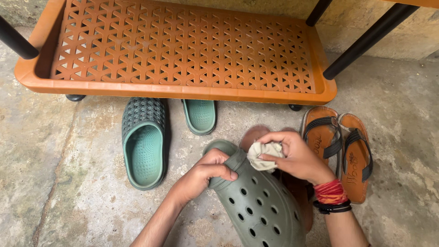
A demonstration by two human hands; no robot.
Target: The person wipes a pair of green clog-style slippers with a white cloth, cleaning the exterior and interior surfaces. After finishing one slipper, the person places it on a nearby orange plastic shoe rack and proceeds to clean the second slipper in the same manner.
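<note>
My left hand (201, 173) grips the heel end of a grey-green perforated clog (258, 206) that I hold over the floor. My right hand (295, 158) is closed on a crumpled pale cloth (265, 154) and presses it against the clog's heel strap. Red threads and a black band circle my right wrist. Under the clog, a pair of brown sandals (254, 133) is partly hidden.
An orange lattice shoe rack shelf (183, 89) with black legs stands ahead. A green clog (144, 142) lies on the concrete floor, another green clog (200, 115) half under the rack. A pair of tan strap sandals (340, 148) lies at right.
</note>
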